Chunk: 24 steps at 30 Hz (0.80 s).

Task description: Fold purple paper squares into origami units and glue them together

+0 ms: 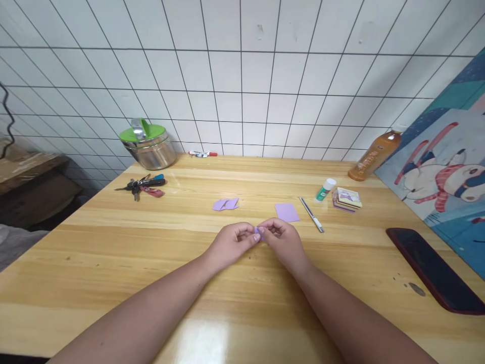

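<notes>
Between my two hands is a small piece of purple paper (257, 231), mostly covered by the fingers. My left hand (237, 240) pinches its left side between thumb and fingers. On the other side my right hand (282, 239) pinches the same paper, the two thumbs nearly meeting. Just beyond my right hand lies a flat purple paper square (287, 212). Some folded purple paper pieces (226, 203) rest on the table past my left hand. To the right of the square is a slim utility knife (311, 215).
A glue stick (325, 190) and a stack of sticky notes (346, 198) stand at the right. Farther out are an orange drink bottle (375, 154) and a phone (435, 270). Keys (140, 186), a green-lidded metal pot (151, 146) and a marker (203, 153) occupy the back left.
</notes>
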Available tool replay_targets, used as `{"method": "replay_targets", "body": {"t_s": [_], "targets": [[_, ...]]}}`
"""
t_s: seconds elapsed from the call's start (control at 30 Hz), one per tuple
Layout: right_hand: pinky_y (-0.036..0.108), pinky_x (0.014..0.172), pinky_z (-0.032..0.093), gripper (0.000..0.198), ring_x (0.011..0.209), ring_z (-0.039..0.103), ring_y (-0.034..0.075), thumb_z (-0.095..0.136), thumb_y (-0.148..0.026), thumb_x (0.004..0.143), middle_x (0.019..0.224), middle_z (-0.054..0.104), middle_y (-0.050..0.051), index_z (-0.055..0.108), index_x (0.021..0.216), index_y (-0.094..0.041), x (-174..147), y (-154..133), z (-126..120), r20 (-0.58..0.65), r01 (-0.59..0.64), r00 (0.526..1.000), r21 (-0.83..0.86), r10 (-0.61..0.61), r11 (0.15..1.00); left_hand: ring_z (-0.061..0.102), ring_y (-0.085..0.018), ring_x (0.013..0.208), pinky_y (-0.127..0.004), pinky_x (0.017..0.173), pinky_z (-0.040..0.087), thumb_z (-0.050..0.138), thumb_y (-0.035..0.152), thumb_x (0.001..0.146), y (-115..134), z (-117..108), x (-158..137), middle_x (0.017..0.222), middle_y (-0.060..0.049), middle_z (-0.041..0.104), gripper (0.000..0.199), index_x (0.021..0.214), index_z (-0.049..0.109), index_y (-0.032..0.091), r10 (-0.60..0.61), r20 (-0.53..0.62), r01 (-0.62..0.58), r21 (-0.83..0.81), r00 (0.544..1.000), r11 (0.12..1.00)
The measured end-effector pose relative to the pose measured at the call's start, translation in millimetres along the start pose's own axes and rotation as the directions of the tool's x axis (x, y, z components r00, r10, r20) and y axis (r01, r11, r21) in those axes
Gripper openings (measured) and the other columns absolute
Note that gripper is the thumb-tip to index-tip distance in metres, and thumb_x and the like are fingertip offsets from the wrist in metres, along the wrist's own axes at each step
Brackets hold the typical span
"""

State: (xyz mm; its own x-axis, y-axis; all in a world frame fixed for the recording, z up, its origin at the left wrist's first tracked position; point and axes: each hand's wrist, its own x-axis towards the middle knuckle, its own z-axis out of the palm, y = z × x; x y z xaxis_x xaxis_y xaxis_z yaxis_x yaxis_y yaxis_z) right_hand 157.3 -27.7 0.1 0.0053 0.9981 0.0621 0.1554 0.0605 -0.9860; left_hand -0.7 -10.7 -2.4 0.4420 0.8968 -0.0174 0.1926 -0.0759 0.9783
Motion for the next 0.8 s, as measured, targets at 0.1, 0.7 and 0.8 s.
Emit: {"method": "replay_targets", "body": {"t_s": [0.1, 0.7, 0.8], "targets": [[0.023, 0.054, 0.043, 0.016, 0.059, 0.055, 0.012, 0.063, -0.033, 0.073, 0.067, 0.064, 0.002, 0.063, 0.073, -0.017, -1.3, -0.4, 2.2, -0.01, -0.043, 0.999, 0.075, 0.044, 0.996, 0.058, -0.012, 0.065, -0.022, 0.061, 0.043, 0.056, 0.04, 0.08, -0.4, 0.5, -0.1, 0.07, -0.002, 0.064, 0.027, 0.075, 0.063, 0.014, 0.006, -0.023, -0.006, -0.005, 1.0, 1.0], [0.025, 0.059, 0.045, 0.015, 0.065, 0.056, 0.014, 0.063, -0.031, 0.071, 0.07, 0.064, 0.002, 0.066, 0.076, -0.018, -0.9, -4.1, 0.1, 0.052, 0.005, 0.999, -0.078, -0.001, 0.997, 0.057, -0.013, 0.063, -0.023, 0.06, 0.042, 0.057, 0.041, 0.077, -0.7, 0.3, 1.2, 0.068, -0.003, 0.064, 0.028, 0.074, 0.063, 0.013, -0.034, 0.023, 0.034, 0.018, 0.999, 0.999], [0.024, 0.056, 0.043, 0.013, 0.06, 0.055, 0.013, 0.062, -0.03, 0.071, 0.064, 0.063, 0.001, 0.064, 0.069, -0.018, -0.5, -4.9, -0.9, 0.048, 0.0, 0.999, -0.133, 0.007, 0.991, 0.056, -0.013, 0.062, -0.022, 0.058, 0.042, 0.054, 0.041, 0.079, 2.0, 0.3, -0.8, 0.064, -0.001, 0.062, 0.029, 0.072, 0.065, 0.015, -0.017, 0.034, 0.012, 0.125, 0.999, 0.992]]}}
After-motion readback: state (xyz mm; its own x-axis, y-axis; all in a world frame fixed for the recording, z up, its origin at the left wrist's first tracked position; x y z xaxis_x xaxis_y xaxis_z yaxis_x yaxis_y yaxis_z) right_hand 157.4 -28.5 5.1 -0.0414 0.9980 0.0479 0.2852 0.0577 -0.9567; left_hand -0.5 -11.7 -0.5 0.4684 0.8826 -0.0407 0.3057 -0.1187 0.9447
